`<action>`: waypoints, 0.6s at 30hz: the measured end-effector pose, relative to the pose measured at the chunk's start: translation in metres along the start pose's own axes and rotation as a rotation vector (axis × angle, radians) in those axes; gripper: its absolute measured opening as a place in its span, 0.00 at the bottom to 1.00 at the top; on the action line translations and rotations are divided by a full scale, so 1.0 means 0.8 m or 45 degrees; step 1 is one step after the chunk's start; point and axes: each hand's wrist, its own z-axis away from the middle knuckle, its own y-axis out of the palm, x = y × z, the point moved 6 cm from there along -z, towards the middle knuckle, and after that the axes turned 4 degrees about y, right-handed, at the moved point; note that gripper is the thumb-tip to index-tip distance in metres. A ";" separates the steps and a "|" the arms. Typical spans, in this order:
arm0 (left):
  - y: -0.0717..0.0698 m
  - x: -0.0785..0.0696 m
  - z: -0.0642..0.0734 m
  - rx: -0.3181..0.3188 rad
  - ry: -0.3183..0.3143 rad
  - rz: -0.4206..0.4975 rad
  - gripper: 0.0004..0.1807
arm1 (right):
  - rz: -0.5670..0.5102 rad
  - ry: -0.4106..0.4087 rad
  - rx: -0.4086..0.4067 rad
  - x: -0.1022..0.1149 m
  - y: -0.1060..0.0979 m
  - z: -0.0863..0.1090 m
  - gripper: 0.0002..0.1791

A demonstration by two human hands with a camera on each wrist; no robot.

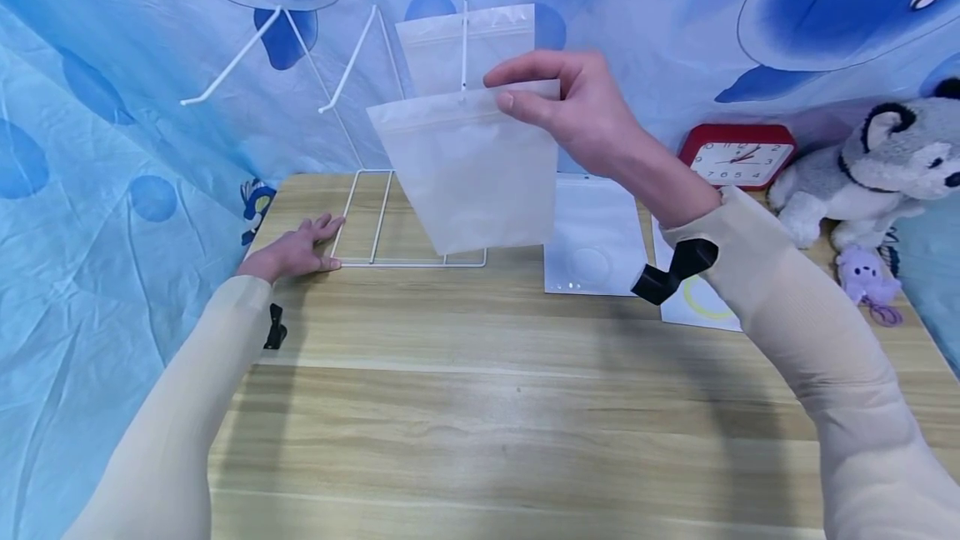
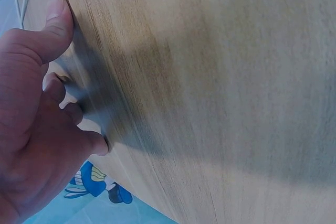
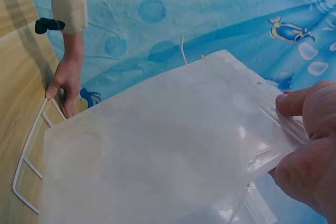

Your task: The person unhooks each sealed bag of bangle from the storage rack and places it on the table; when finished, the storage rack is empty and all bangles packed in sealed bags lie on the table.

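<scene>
My right hand pinches a translucent white zip bag near its upper right corner, thumb in front. The bag hangs slightly tilted, its top edge right at the tip of a rack prong. Behind it, a second zip bag hangs at the same prong. In the right wrist view the held bag fills the middle, showing a faint round mark. My left hand rests on the left end of the white wire rack's base, fingers spread. In the left wrist view its thumb presses the wire.
Two other prongs stick out at the rack's left. Right of the rack lie a white zip bag and another with a yellow ring. A red clock, a plush dog and a purple toy stand at the right.
</scene>
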 end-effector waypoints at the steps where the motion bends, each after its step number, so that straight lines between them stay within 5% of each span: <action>1: 0.000 0.000 0.000 -0.001 0.001 -0.001 0.48 | -0.011 0.001 -0.004 0.002 0.000 0.003 0.11; 18: 0.000 0.002 -0.002 0.001 0.004 -0.002 0.48 | -0.067 0.048 -0.005 -0.011 0.005 0.063 0.11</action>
